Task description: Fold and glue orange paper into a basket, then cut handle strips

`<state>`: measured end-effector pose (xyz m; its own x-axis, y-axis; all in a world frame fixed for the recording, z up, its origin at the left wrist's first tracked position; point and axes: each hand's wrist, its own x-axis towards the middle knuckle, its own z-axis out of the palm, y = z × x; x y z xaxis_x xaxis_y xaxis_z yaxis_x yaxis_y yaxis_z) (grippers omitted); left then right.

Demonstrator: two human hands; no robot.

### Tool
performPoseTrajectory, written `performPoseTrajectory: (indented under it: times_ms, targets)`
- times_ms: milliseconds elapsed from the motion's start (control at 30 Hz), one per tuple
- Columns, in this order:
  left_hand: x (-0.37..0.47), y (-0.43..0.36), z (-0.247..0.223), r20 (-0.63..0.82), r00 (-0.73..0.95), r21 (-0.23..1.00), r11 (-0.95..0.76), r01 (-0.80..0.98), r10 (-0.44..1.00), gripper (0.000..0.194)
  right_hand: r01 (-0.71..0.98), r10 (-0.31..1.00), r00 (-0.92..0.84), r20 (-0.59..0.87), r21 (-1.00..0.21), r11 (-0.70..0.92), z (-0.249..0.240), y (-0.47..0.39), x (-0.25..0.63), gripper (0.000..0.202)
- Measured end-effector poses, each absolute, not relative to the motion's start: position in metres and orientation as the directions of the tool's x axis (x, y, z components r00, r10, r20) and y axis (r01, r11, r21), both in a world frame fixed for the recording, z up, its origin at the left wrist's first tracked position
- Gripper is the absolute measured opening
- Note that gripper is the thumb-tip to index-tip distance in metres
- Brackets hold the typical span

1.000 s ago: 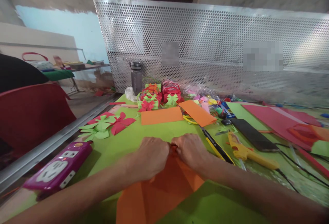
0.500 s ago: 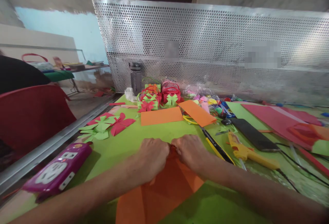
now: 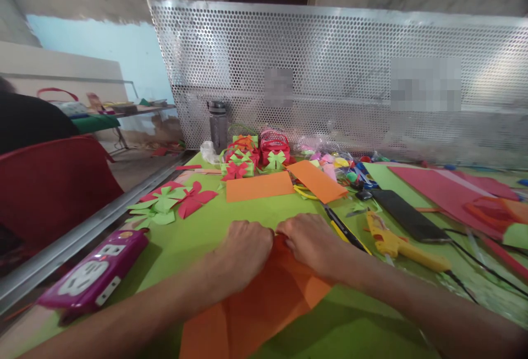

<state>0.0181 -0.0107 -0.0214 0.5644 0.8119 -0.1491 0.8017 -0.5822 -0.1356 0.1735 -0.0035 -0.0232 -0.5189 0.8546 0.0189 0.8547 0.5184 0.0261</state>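
Paper (image 3: 264, 304) | left hand (image 3: 247, 252) and right hand (image 3: 309, 243) side by side, each grip pinching its far end | I judge uneven pulling could tear it.

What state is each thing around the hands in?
Orange paper: creased, gripped at its far end.
Left hand: closed on the paper.
Right hand: closed on it too.
Water bottle: upright, lid on.
Power strip: visible sockets empty.
Glue gun: lying down, cord attached.
Utility knife: lying; blade state unclear.
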Motion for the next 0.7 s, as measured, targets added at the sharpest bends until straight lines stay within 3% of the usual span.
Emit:
performPoseTrajectory:
  times_ms: [267, 700]
  targets:
    - [0.0187, -0.0061, -0.0270, -0.128, 0.556, -0.145, -0.570, 0.809, 0.821, 0.014, 0.834, 0.833, -0.552, 0.040, 0.033, 0.551, -0.0230, -0.0035, 0.1705, 0.016]
    - [0.0129, -0.0039, -0.0271, -0.030, 0.533, -0.155, -0.530, 0.834, 0.846, 0.023, 0.809, 0.807, -0.587, 0.068, 0.032, 0.586, -0.0210, -0.0038, 0.1688, 0.015]
